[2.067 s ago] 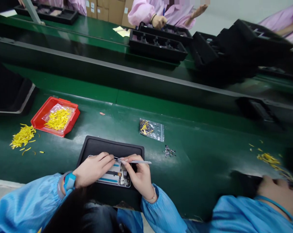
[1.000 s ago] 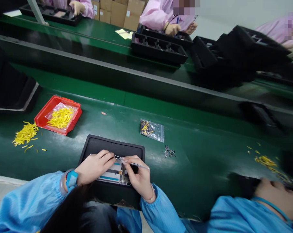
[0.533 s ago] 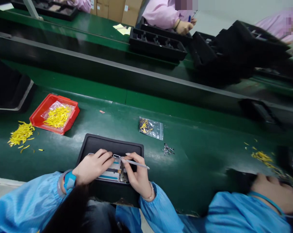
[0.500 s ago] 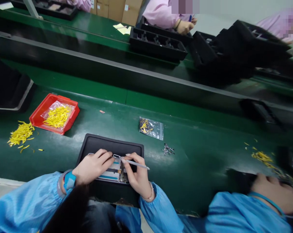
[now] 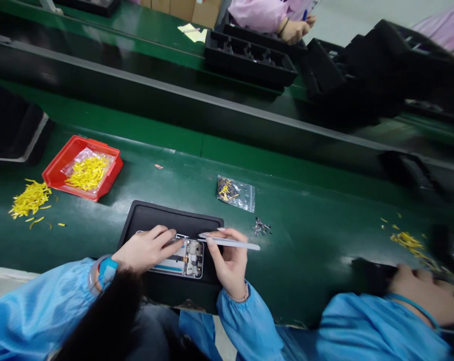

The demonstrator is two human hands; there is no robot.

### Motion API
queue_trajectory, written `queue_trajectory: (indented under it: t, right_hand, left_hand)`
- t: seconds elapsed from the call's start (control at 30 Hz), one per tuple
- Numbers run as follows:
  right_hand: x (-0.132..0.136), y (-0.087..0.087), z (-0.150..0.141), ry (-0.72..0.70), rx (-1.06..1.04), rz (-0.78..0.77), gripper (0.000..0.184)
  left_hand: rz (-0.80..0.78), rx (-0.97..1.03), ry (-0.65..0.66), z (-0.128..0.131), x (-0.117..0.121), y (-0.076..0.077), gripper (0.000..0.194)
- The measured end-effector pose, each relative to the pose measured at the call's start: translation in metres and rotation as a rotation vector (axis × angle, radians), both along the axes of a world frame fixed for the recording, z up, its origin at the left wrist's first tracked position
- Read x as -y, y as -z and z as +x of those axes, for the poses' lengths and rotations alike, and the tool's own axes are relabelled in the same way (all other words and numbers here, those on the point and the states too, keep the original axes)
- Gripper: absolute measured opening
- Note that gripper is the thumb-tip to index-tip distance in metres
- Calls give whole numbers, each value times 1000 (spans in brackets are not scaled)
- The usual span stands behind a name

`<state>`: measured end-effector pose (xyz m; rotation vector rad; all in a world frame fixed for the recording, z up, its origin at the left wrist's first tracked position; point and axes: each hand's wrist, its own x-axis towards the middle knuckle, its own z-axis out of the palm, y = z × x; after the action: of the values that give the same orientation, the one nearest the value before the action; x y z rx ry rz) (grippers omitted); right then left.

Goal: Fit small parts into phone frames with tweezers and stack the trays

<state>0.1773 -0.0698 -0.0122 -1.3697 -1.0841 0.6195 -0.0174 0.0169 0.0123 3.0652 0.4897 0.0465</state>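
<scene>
An opened smartphone (image 5: 194, 256) lies on a black tray (image 5: 174, 212), its circuit board and blue strips showing. My left hand (image 5: 142, 252) rests over the phone's left part, fingers closed on its upper edge. The palm hides much of that side. Off the upper right corner of the phone, my right hand (image 5: 230, 263) pinches light grey tweezers (image 5: 242, 244). Their tips point left, close to the phone's top edge; whether they touch it I cannot tell. A small dark slot-like part (image 5: 182, 236) shows by the left fingertips.
A red bin (image 5: 114, 175) holds a bag of yellow strips, with a loose yellow pile (image 5: 30, 199) beside it. Beyond the tray lie a zip bag (image 5: 245, 195) and small metal parts (image 5: 262, 226). A co-worker's hand (image 5: 426, 296) is at right; black trays (image 5: 249, 60) stand across the bench.
My right hand and the tweezers have moved right, away from the phone, uncovering its circuit board. My left hand stays on the phone. The view has shifted slightly.
</scene>
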Motion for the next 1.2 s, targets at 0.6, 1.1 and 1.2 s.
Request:
queue_trajectory:
  t: [0.6,1.1,1.2]
  right_hand:
    - [-7,-1,0,0,-85,-61,23]
    - [-5,-2,1,56,-123,-89,25]
    - [-4,-3,2,68,-130,-89,25]
  left_hand:
    - [-294,353,-234,8,-5,11,19]
    - [-385,322,-318,7,4,5,38]
    - [-412,354,-315,6,4,6,37]
